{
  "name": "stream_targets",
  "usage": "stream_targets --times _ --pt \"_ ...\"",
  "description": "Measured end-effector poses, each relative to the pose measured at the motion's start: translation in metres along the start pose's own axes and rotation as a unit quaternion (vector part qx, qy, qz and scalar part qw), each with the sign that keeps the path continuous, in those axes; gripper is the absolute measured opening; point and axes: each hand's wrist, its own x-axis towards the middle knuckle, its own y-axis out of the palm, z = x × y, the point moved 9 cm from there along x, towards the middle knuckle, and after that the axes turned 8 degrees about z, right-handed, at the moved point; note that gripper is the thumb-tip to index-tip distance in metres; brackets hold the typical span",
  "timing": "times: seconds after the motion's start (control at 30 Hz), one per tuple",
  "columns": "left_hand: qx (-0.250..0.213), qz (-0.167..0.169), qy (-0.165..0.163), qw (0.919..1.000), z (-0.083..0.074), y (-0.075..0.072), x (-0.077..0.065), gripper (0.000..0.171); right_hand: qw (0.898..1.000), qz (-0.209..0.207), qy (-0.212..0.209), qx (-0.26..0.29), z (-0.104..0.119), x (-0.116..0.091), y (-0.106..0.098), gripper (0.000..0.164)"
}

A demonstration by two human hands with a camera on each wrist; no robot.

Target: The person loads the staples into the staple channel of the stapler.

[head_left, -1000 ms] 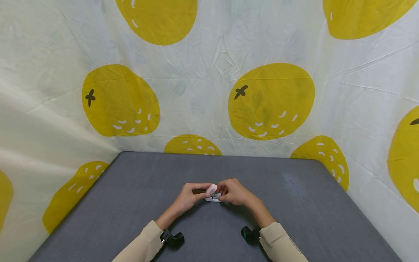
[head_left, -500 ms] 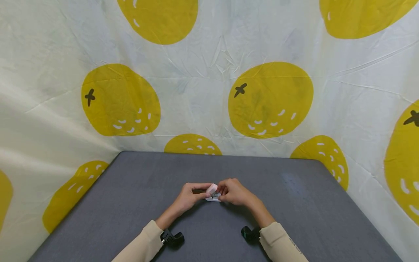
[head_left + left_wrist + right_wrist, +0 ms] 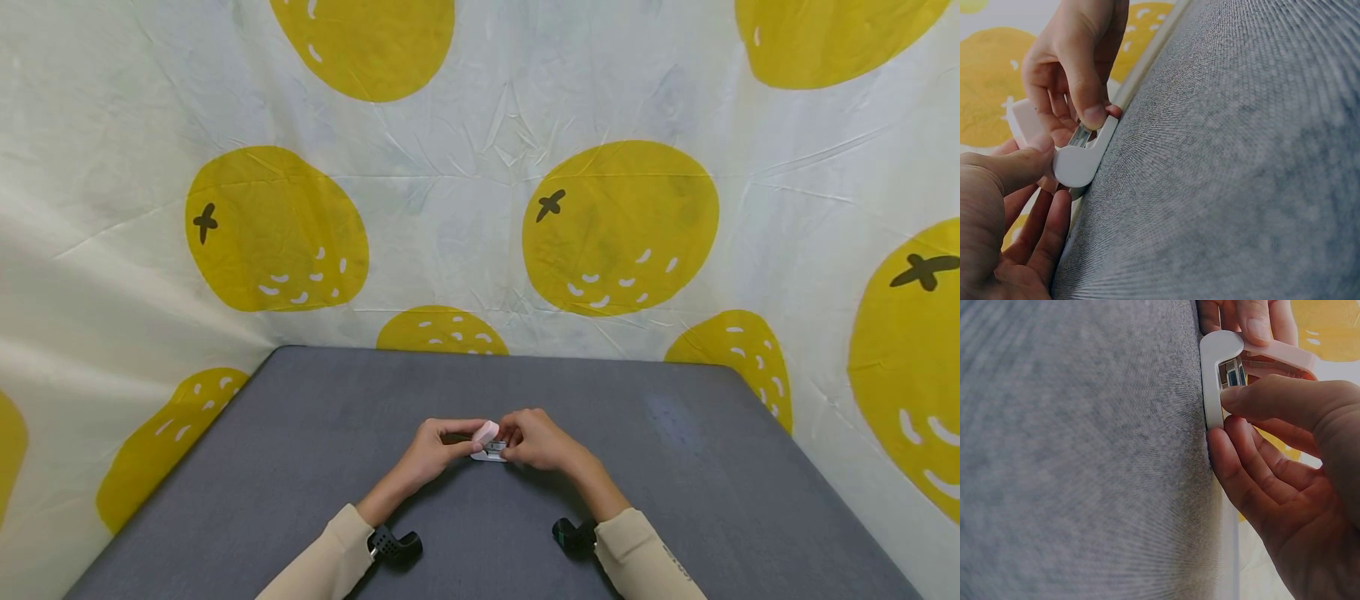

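A small stapler (image 3: 1079,166) with a white base sits on the table, its pink top arm (image 3: 1285,355) swung up at an angle. Inside, the metal staple channel (image 3: 1232,375) is exposed. My left hand (image 3: 435,448) holds the stapler at its hinge end, thumb on the raised arm's side and fingers behind and below. From the other end, my right hand (image 3: 536,440) pinches the base, with the thumb (image 3: 1238,400) pressed at the channel and other fingertips against the base's front tip. The right fingers partly cover the front of the channel.
The dark grey fabric-covered table (image 3: 360,392) spreads around both hands. Behind and beside it hangs a white curtain (image 3: 450,225) printed with yellow fruit. Black wrist-worn devices (image 3: 395,546) sit at both cuffs of the beige sleeves (image 3: 330,550).
Both hands and the stapler keep the same place and pose. Only the curtain on the right shifts slightly.
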Motion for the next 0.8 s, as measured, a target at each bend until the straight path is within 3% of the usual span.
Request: stream_targets --times 0.8 --pt "0.007 -0.002 -0.001 1.0 -0.0035 0.0009 0.0059 0.037 1.0 0.01 -0.002 0.009 -0.0051 0.0023 -0.006 0.011"
